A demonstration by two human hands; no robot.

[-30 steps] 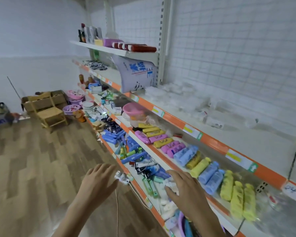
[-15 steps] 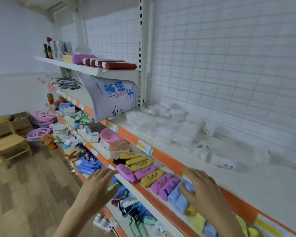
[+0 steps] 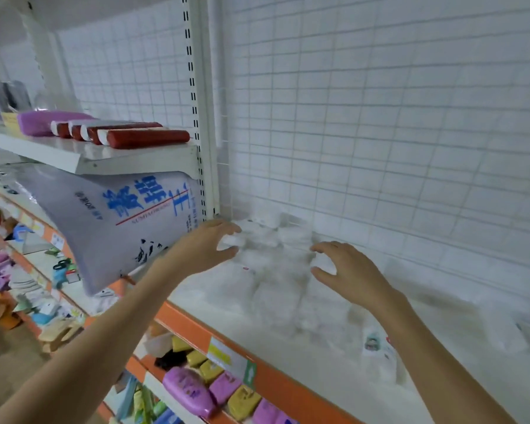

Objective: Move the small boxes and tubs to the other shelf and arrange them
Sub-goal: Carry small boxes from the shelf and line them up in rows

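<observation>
A blurred cluster of small clear tubs and boxes (image 3: 276, 255) lies on the white shelf (image 3: 334, 377) near the back wire grid. My left hand (image 3: 208, 246) reaches over the shelf's left end, fingers and thumb spread in a wide curve beside the leftmost tub, holding nothing. My right hand (image 3: 346, 267) hovers over the right side of the cluster, fingers curved and apart, with nothing in it. Whether either hand touches a tub I cannot tell. A small box with a printed label (image 3: 377, 347) lies further right on the shelf.
A large white sack with blue lettering (image 3: 120, 221) leans out under the upper left shelf, close to my left arm. Red cylinders (image 3: 141, 137) and a purple case lie above. Purple and yellow cases (image 3: 214, 387) fill the lower shelf. An upright post (image 3: 201, 117) divides the bays.
My view has swung up from the lower shelves to the white shelf. Both hands have risen and reached forward, from over the coloured cases to either side of the clear tubs.
</observation>
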